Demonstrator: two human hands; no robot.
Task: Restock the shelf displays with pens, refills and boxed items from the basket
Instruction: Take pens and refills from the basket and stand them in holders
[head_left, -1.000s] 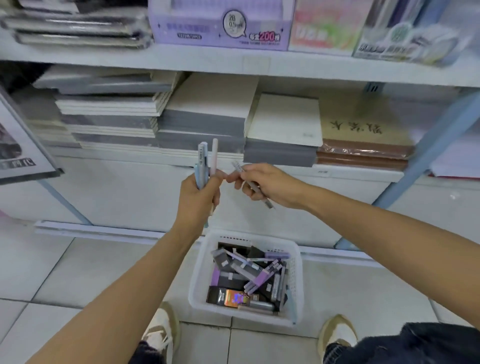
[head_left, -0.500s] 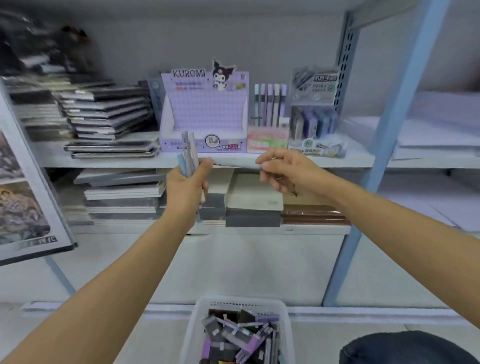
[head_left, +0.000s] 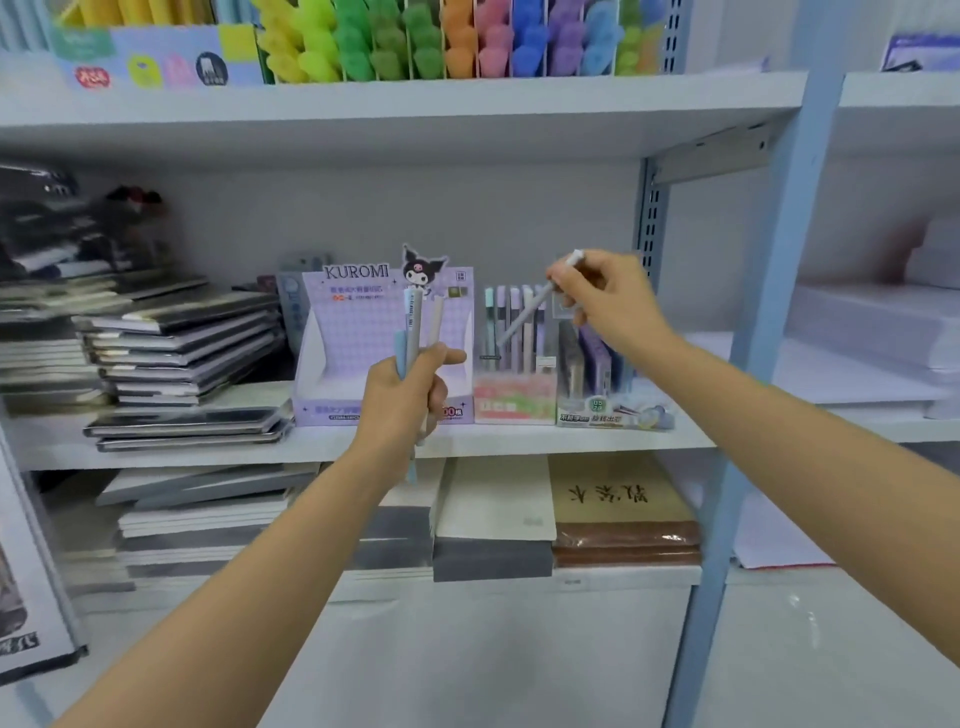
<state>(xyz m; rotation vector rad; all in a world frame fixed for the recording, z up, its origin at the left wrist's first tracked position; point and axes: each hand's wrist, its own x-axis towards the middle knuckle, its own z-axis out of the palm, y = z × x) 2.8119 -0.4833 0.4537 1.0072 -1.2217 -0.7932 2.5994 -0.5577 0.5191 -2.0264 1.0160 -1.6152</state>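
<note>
My left hand (head_left: 402, 395) fisted round three pens (head_left: 415, 322), upright, in front of Kuromi box (head_left: 353, 332). My right hand (head_left: 602, 301) pinches one grey pen (head_left: 524, 314), tilted, tip down-left over display (head_left: 514, 395) on shelf (head_left: 208, 447). Half second ago right hand sat beside left at shelf edge; now higher, further right, at display. Count: three pens left, one right.

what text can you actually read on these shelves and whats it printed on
"KUROMI": header of the purple cardboard display box.
Brush characters on the tan notebook cover: upside down, unreadable.
Small print on the pink pen stand and clear pen case label: blurred.
Print on the grey pen in the left hand: too small.
</note>
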